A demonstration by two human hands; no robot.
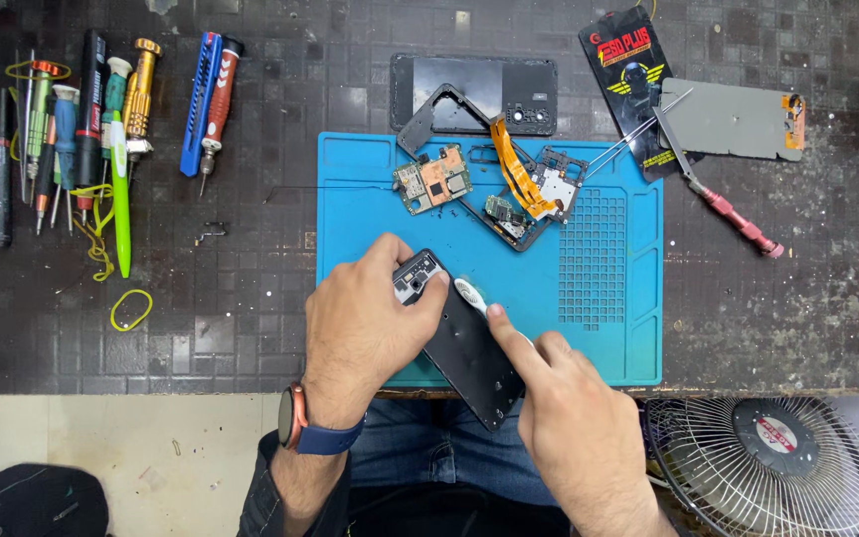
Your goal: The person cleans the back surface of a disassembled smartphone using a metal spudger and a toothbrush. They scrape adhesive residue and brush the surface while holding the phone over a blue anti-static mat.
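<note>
My left hand (360,328) grips the top end of a black opened phone body (464,353) that lies tilted over the near edge of a blue work mat (608,328). My right hand (564,418) presses a small white tool (471,293) against the phone's right edge with the forefinger stretched along it. A watch with a blue strap sits on my left wrist.
On the mat's far part lie a green circuit board (431,179), a black frame with an orange flex cable (524,194) and a phone back cover (474,92). Screwdrivers and pens (82,129) lie left. Tweezers, a red-handled tool (738,221) and a grey plate (738,119) lie right. A fan (773,472) stands below.
</note>
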